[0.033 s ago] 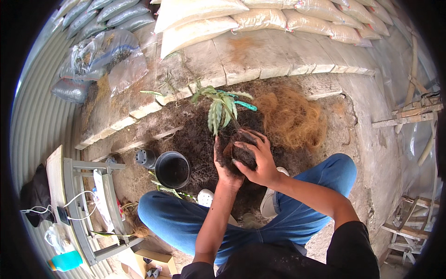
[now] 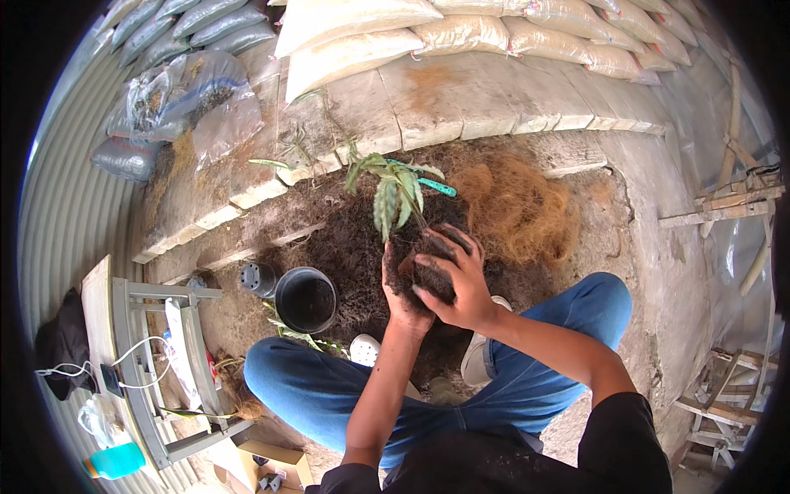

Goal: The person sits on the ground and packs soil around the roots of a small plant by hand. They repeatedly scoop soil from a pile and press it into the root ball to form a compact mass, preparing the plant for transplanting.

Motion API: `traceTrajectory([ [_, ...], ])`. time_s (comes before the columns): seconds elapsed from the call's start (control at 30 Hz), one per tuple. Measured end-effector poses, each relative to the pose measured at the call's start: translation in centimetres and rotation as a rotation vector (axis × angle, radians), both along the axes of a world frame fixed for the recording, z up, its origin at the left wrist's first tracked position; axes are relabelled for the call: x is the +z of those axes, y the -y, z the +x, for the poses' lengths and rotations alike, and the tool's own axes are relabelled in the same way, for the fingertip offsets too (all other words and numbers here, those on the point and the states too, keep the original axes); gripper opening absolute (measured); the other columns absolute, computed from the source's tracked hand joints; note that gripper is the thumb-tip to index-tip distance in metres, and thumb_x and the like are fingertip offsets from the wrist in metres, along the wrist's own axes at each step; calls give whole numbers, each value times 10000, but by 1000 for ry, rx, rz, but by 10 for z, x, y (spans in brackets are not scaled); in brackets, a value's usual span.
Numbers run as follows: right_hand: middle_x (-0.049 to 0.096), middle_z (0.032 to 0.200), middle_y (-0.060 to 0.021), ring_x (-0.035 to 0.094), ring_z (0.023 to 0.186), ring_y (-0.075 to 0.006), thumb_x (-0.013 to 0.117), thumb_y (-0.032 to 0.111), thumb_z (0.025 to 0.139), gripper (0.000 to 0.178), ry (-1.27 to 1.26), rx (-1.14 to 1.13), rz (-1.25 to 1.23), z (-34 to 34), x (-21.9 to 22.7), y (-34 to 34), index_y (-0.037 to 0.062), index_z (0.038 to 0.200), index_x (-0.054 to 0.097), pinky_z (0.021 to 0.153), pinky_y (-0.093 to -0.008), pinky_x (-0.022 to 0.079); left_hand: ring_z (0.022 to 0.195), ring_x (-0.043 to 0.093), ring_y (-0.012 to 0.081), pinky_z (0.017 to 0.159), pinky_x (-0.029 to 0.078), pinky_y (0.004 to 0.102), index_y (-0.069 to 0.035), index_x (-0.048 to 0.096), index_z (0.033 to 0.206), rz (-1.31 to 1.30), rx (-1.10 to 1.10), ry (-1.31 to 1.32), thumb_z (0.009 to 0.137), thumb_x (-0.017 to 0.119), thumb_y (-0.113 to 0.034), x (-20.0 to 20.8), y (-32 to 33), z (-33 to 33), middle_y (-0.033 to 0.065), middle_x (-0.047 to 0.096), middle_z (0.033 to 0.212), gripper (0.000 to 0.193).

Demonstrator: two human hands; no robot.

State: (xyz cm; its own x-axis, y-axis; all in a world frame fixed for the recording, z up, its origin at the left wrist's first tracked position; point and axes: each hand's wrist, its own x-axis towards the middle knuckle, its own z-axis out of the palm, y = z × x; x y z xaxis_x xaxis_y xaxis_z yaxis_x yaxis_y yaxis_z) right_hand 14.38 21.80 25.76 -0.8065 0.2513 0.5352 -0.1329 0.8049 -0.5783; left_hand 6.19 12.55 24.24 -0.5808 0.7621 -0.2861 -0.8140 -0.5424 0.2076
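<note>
Between my two hands is the dark root ball (image 2: 433, 278) of a leafy potted-type plant (image 2: 395, 194), out of any pot. Its long green leaves with paler markings lean away from me, to the upper left of the soil clump. My left hand (image 2: 403, 295) cups the clump from the left and below. Over its right side curl the soil-covered fingers of my right hand (image 2: 462, 280). Beneath lies a heap of dark soil (image 2: 350, 247). A teal hand tool (image 2: 436, 187), partly hidden by the leaves, rests beyond the plant.
Left of the soil stand a black pot (image 2: 306, 301) and a smaller pot (image 2: 259, 281). Brown fibre (image 2: 522, 214) lies at right. Farther off, a concrete ledge (image 2: 485, 90) carries stacked sacks (image 2: 461, 34). A grey metal-framed stand (image 2: 156, 370) is at the left.
</note>
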Motion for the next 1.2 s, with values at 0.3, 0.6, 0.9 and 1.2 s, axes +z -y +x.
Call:
traceTrajectory([
  [0.3, 614, 1254, -53, 525, 1248, -254, 619, 410, 851, 370, -29, 363, 332, -3, 15, -24, 137, 1089, 694, 1068, -577, 284, 958, 651, 243, 827, 557, 359, -88, 590, 1150, 177, -168, 151, 999, 365, -369, -12, 2, 5, 109, 648, 1084, 390],
  [0.6, 703, 1033, -88, 665, 1046, -275, 653, 166, 806, 167, -303, 339, 189, -2, -37, -28, 72, 921, 728, 969, -501, 419, 853, 664, 187, 725, 588, 308, -107, 571, 1047, -102, -71, 174, 1017, 347, -334, -31, -5, 25, 55, 630, 971, 320],
  [0.9, 629, 1219, -78, 525, 1242, -263, 676, 239, 836, 330, -99, 327, 143, -7, -25, -26, 106, 1138, 677, 1088, -519, 289, 991, 643, 225, 842, 568, 371, -104, 567, 1159, -53, -126, 97, 1003, 378, -341, -41, 0, 4, 73, 634, 1080, 341],
  [1.2, 499, 1323, -95, 466, 1239, -178, 600, 239, 958, 491, 116, 95, -1195, -14, -7, -8, 46, 1377, 432, 1045, -313, 350, 1085, 591, 267, 992, 439, 382, -2, 566, 1222, -192, 110, -148, 966, 385, -506, -20, 0, -18, 132, 628, 1174, 594],
])
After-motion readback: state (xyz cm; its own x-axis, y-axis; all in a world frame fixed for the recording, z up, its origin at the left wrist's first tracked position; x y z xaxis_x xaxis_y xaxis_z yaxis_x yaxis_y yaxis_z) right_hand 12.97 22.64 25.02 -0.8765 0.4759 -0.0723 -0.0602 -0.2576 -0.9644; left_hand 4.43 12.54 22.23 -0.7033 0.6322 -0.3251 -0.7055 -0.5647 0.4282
